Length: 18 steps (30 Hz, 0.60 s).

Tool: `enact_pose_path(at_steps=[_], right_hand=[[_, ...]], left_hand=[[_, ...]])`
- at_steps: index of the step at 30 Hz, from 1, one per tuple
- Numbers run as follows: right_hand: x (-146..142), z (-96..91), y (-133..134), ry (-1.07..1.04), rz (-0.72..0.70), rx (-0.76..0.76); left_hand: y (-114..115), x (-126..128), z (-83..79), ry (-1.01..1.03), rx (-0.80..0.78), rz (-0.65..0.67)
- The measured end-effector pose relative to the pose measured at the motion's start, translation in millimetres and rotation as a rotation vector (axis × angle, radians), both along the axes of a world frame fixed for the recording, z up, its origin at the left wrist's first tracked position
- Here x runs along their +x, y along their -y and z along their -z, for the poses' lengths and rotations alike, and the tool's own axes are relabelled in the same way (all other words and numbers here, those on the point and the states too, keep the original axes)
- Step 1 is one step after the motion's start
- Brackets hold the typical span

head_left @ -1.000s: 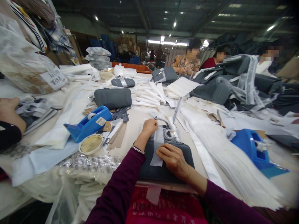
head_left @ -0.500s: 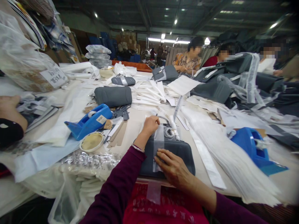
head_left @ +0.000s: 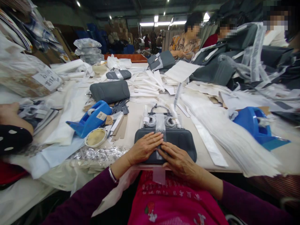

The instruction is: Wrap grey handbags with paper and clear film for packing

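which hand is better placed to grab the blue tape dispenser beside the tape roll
Left, likely. The left hand lies flat on the grey bag, on the side nearer the blue tape dispenser; the right hand would have to cross over it.

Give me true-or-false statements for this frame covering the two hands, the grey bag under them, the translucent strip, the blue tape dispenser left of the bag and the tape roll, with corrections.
1. The left hand and the right hand both lie flat on the grey bag. True.
2. A translucent strip runs down the bag between the hands and hangs over the edge of the table. True.
3. The left hand grips the blue tape dispenser. False: the dispenser stands on the table left of the bag, untouched.
4. The tape roll lies on top of the grey bag. False: it lies on the table beside the dispenser.
5. A second grey bag lies farther back. True.
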State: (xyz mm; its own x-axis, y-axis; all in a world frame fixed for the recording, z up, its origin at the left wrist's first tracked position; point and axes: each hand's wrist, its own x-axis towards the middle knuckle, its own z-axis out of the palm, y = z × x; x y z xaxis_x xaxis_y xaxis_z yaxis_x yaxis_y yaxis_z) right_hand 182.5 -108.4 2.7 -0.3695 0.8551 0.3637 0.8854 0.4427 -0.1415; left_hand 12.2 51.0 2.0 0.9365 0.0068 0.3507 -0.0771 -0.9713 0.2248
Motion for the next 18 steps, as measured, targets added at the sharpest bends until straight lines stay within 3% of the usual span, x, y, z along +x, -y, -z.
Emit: enact_pose_path(at_steps=[6, 10, 18], right_hand=[[-28, 24.7, 38, 0.000, 0.025, 0.050], [-51, 42.0, 40, -0.008, 0.089, 0.190], [-62, 29.9, 41, -0.174, 0.117, 0.185]], left_hand=[[-3, -3, -2.8, -0.014, 0.048, 0.038], [-2, -4, -2.6, -0.010, 0.045, 0.037], [-2, -4, -0.7, 0.004, 0.026, 0.030]])
